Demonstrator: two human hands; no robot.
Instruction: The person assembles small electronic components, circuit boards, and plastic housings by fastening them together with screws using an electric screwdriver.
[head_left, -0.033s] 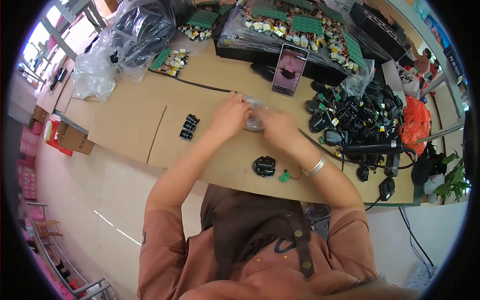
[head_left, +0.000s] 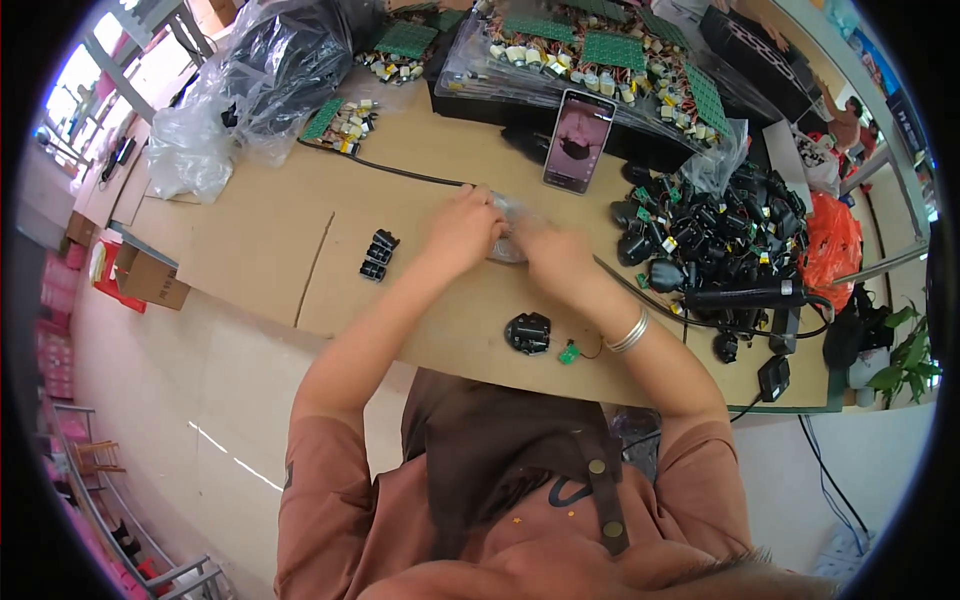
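Black housing (head_left: 528, 333): nearer the body than the hands, loose. Green circuit board (head_left: 569, 352): just beside it, thin wire running toward the bangles (head_left: 632, 332) at the right wrist; a forearm swing could snag it. Left hand (head_left: 462, 235): fingers curled at clear plastic (head_left: 510, 250), fingertips hidden. Right hand (head_left: 553, 257): bent in from the other side, blurred; whether either hand pinches, cannot tell. Clear plastic: between the hands, largely covered; contents unreadable; uneven pulling might tear it. Black cable (head_left: 405, 173): passes out of sight behind both hands; a tug could disturb the parts pile (head_left: 730, 225) beyond the right.
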